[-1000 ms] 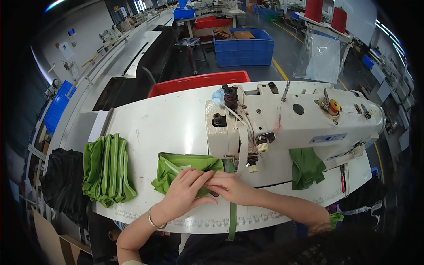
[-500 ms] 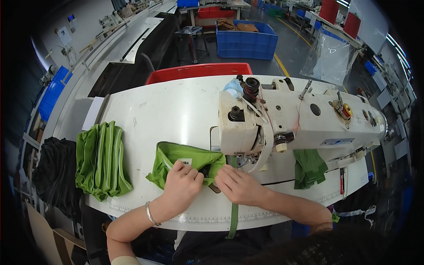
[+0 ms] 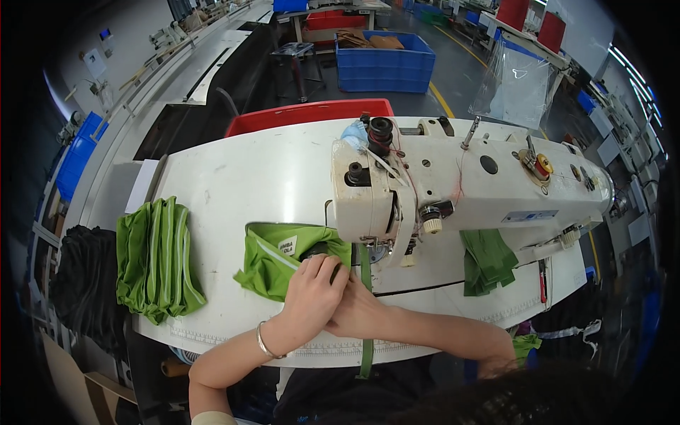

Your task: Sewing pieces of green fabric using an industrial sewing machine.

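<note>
A bright green fabric piece (image 3: 265, 265) with a pale stripe and a white label (image 3: 287, 246) lies on the white sewing table, left of the sewing machine's (image 3: 453, 177) needle area. My left hand (image 3: 312, 294) has its fingers curled closed on the near right edge of this fabric, beside a dark patch. Pressed against it, my right hand (image 3: 361, 312) is closed at the same edge, its fingertips partly hidden by the left hand. A narrow green strip (image 3: 366, 304) runs from under the machine head down over the table's front edge.
Stacked green pieces (image 3: 157, 262) lie on the left, beside a dark fabric pile (image 3: 85, 283). Folded dark green strips (image 3: 487, 262) sit under the machine arm, with a red-handled tool (image 3: 543, 283) farther right. Beyond the table stand red (image 3: 304, 115) and blue (image 3: 386, 67) bins.
My hands have come together; the right moved left against the left hand, which shifted right and nearer. The green fabric now lies flatter with more of its label showing. The whole view shifted slightly.
</note>
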Available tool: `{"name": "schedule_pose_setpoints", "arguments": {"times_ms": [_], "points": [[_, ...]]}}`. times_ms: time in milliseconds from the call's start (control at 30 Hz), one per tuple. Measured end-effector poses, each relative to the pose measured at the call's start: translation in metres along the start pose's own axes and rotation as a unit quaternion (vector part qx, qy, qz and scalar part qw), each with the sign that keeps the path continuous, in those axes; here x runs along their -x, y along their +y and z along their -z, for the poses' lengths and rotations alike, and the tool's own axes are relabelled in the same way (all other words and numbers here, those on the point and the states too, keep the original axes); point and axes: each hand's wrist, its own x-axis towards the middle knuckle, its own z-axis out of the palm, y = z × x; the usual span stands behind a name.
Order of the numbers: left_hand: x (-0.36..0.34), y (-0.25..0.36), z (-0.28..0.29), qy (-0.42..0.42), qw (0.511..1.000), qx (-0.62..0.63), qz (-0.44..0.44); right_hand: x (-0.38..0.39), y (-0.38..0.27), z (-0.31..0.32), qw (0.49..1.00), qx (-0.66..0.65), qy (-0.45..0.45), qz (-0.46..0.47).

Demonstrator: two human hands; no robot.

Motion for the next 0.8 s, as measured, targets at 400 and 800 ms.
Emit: {"name": "schedule_pose_setpoints", "arguments": {"times_ms": [400, 800], "points": [[-0.011, -0.034, -0.028, -0.011, 0.979, 0.187, 0.078, 0.072, -0.011, 0.045, 0.994, 0.026, -0.098, 0.046], [0.000, -0.027, -0.031, -0.075, 0.989, 0.109, 0.065, 0.051, 0.060, 0.028, 0.985, 0.151, 0.073, 0.053]]}}
